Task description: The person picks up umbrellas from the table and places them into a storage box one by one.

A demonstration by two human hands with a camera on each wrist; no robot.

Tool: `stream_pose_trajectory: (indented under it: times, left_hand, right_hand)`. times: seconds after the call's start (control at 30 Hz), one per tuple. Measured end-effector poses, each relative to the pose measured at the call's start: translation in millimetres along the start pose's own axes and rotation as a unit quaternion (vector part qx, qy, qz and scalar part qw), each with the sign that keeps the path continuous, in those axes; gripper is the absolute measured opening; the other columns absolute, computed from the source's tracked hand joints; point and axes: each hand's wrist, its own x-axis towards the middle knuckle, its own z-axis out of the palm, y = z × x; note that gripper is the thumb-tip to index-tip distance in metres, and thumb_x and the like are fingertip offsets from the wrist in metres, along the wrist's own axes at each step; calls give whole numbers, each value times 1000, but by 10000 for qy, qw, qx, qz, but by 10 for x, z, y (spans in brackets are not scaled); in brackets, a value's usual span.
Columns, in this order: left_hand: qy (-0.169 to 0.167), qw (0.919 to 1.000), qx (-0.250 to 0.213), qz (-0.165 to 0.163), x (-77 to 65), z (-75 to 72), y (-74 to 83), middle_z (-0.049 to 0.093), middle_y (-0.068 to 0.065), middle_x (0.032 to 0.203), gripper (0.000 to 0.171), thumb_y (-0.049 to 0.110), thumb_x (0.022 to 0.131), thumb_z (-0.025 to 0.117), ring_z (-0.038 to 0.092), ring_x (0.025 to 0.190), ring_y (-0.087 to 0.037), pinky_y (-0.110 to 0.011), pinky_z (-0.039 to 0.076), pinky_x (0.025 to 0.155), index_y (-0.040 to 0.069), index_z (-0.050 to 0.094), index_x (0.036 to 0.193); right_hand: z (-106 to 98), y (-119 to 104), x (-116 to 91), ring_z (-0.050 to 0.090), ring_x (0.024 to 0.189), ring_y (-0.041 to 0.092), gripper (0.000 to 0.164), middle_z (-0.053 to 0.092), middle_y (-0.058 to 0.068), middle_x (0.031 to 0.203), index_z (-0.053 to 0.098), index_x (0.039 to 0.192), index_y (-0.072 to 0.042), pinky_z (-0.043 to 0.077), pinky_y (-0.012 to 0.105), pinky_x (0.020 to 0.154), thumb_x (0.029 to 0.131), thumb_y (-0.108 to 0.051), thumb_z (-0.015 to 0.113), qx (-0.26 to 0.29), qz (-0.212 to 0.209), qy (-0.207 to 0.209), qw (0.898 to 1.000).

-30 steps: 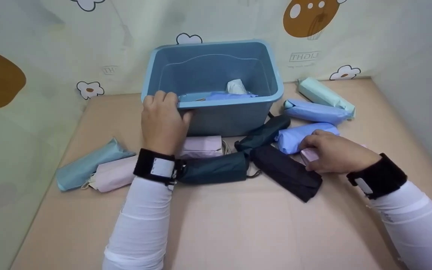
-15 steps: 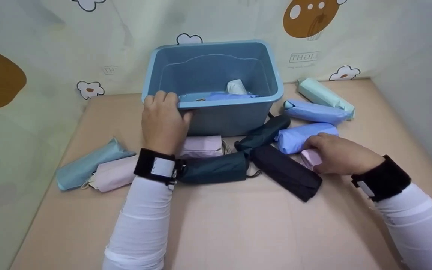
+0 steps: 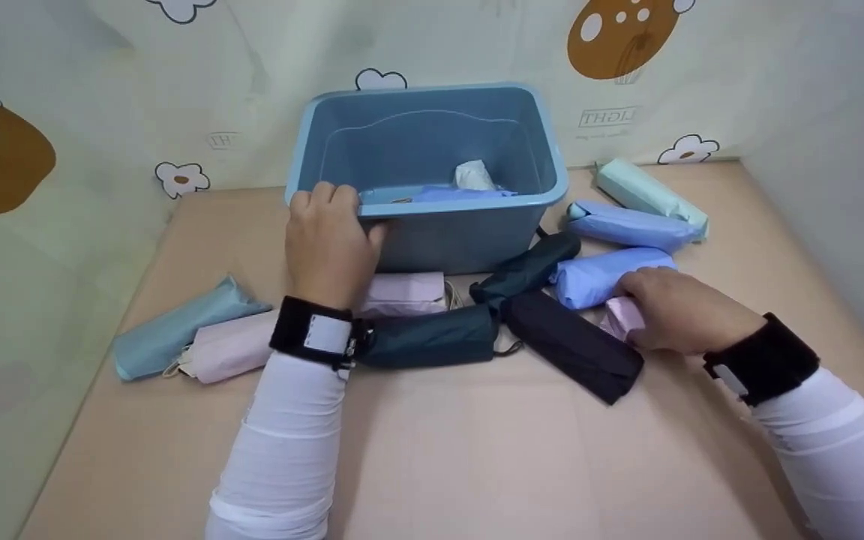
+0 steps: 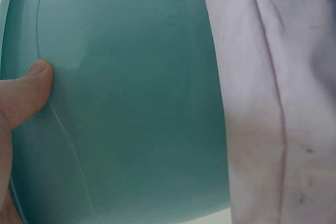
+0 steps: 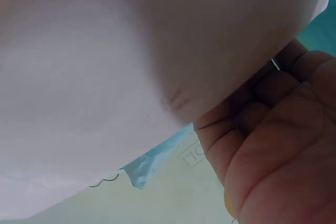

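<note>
My left hand point(image 3: 328, 244) grips the near rim of a blue plastic bin point(image 3: 454, 236), fingers over the edge and thumb point(image 4: 37, 80) on the outer wall. At the right, my right hand point(image 3: 691, 311) holds a pink folded umbrella point(image 3: 624, 316), which it mostly covers in the head view. Close up in the right wrist view, the pink cover point(image 5: 94, 87) fills much of the frame, with curled fingers point(image 5: 275, 85) against its edge. A black folded umbrella point(image 3: 574, 345) lies just left of that hand, and a blue one point(image 3: 601, 276) just beyond it.
In the bin lie a white bundle point(image 3: 474, 175) and something blue point(image 3: 454, 194). Around it are more folded umbrellas: dark green point(image 3: 424, 337), pink point(image 3: 406, 292), teal point(image 3: 184, 330), mint point(image 3: 649, 195). A patterned wall covering point(image 3: 267, 90) stands behind the table point(image 3: 469, 457).
My right hand has shifted slightly right along the pink umbrella, and its thumb, visible in front earlier, is now hidden. The left hand stays on the bin's rim.
</note>
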Motion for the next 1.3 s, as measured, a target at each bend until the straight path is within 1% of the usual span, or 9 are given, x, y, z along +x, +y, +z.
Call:
stream_pose_trajectory:
  times: [0.47, 0.57, 0.67, 0.77, 0.93, 1.03, 1.17, 1.23, 1.3]
  left_hand:
    - [16, 10000, 33, 18, 1, 4, -16, 68, -18, 117, 46, 41, 90, 81, 55, 106, -38, -50, 49, 94, 2, 70, 111]
    - [-4, 10000, 20, 9, -4, 4, -16, 67, -18, 118, 45, 40, 90, 81, 55, 108, -39, -50, 49, 96, 2, 70, 112]
    - [-32, 10000, 5, -14, -4, 3, -13, 67, -18, 118, 44, 40, 91, 81, 54, 110, -39, -50, 48, 97, 3, 70, 112]
    - [-37, 10000, -3, -24, -2, 8, -9, 67, -17, 118, 44, 39, 91, 81, 54, 109, -38, -50, 48, 96, 3, 70, 111]
    - [-29, 10000, 27, -18, -2, 23, -1, 67, -17, 117, 44, 39, 91, 81, 55, 109, -37, -50, 49, 96, 2, 70, 113]
    - [-17, 10000, 43, -1, -2, 25, 3, 67, -17, 118, 44, 39, 91, 81, 55, 109, -38, -50, 49, 97, 2, 70, 113]
    - [-7, 10000, 45, -12, 1, 20, 5, 67, -17, 117, 44, 39, 91, 81, 55, 109, -37, -50, 49, 96, 2, 70, 112]
    - [-3, 10000, 44, -23, 1, 15, 4, 67, -17, 117, 44, 39, 91, 81, 55, 108, -37, -50, 49, 96, 2, 70, 112]
    - [7, 10000, 34, -25, 2, 11, 3, 67, -17, 116, 44, 40, 91, 81, 54, 107, -37, -50, 49, 94, 2, 70, 111]
  right_hand:
    - [-18, -25, 4, 58, 99, 28, 47, 65, 13, 108, 65, 120, 0, 50, 46, 88, 80, -18, 81, 159, -30, 731, 9972]
    - [-56, -31, -7, 58, 96, 27, 46, 63, 13, 108, 62, 123, 1, 50, 45, 85, 83, -16, 77, 215, 7, 739, 9970]
    - [-106, -27, -6, 56, 89, 25, 36, 61, 11, 102, 60, 118, 0, 47, 42, 78, 87, -12, 72, 345, 29, 731, 9967]
    - [-116, -21, 1, 56, 86, 24, 33, 59, 10, 98, 57, 117, -1, 45, 38, 74, 89, -11, 71, 543, 70, 738, 9958]
    - [-34, -11, 14, 59, 93, 26, 45, 62, 14, 109, 54, 130, 2, 49, 42, 80, 91, -13, 72, 813, 121, 788, 9935]
    - [-4, -2, 19, 58, 98, 28, 44, 61, 15, 115, 53, 131, 1, 49, 45, 84, 93, -14, 71, 968, 185, 942, 9907]
    - [-4, -8, 9, 54, 100, 28, 43, 56, 17, 117, 52, 131, 2, 45, 35, 83, 93, -8, 69, 1364, 136, 1476, 9795]
    - [-17, -28, 2, 51, 100, 25, 42, 55, 18, 117, 53, 130, 4, 42, 27, 81, 90, -2, 68, 1576, 7, 1982, 9674]
    - [-29, -57, 4, 48, 97, 20, 39, 56, 18, 112, 56, 124, 6, 37, 22, 77, 87, 3, 69, 1763, -123, 2645, 9481]
